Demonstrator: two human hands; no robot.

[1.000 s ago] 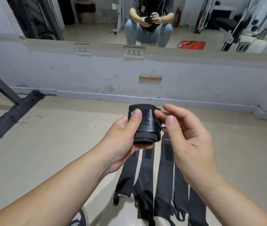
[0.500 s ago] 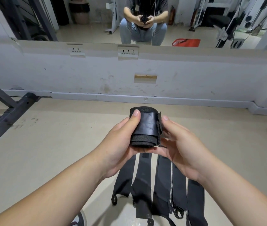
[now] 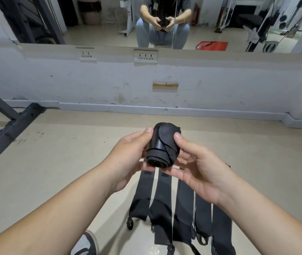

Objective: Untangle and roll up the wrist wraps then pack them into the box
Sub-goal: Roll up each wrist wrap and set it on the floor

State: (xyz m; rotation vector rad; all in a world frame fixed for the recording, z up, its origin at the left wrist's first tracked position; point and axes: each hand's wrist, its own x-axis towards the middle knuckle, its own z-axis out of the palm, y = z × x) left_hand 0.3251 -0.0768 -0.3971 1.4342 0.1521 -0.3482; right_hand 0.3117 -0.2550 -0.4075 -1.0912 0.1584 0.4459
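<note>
— Left grip [image 3: 128, 155] and right grip [image 3: 200, 172] both clamp the rolled wrap [image 3: 162, 150], thumbs on top.
— And the rest?
— 5 flat wraps [image 3: 183, 205] lie side by side on the floor [image 3: 69, 155] beneath it.

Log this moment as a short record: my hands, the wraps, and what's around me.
left hand: grips the rolled wrist wrap from its left side, thumb on top
right hand: holds the same roll from the right, thumb pressed on its outer flap
rolled wrist wrap: black, tightly wound, held above the floor
flat wraps: several black strips laid side by side on the floor below the hands
surroundings: wall mirror ahead, dark metal frame at left
</note>
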